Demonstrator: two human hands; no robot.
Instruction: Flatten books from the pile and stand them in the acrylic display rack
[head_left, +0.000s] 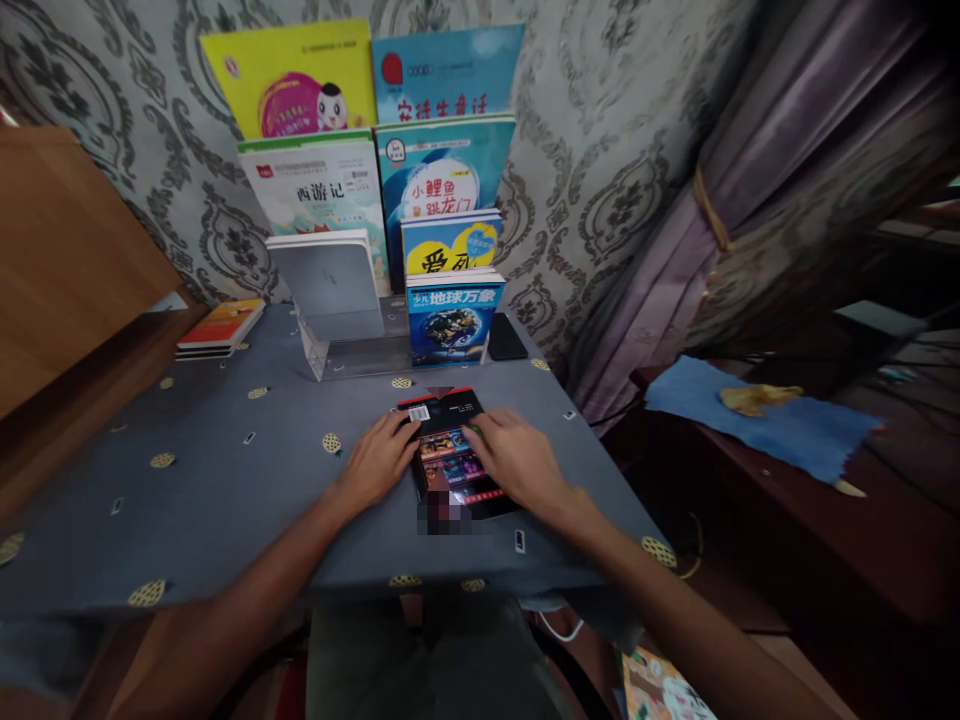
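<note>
A black book (450,442) with rows of small colour pictures and a barcode lies flat on the cloth-covered table, partly blurred by a pixel patch and a glare. My left hand (381,458) is on its left edge, fingertips curled against the cover. On the other side, my right hand (521,458), slightly smeared by motion, grips the right edge, covering part of the cover. A small green spot shows by the right fingertips; I cannot make out what it is.
Behind the book stands a clear acrylic rack (352,357) holding several upright books, including a blue earth book (454,325). A dark phone (508,338) lies beside it. Orange-covered books (221,328) are stacked at left. A blue cloth (765,415) lies on the dark furniture at right.
</note>
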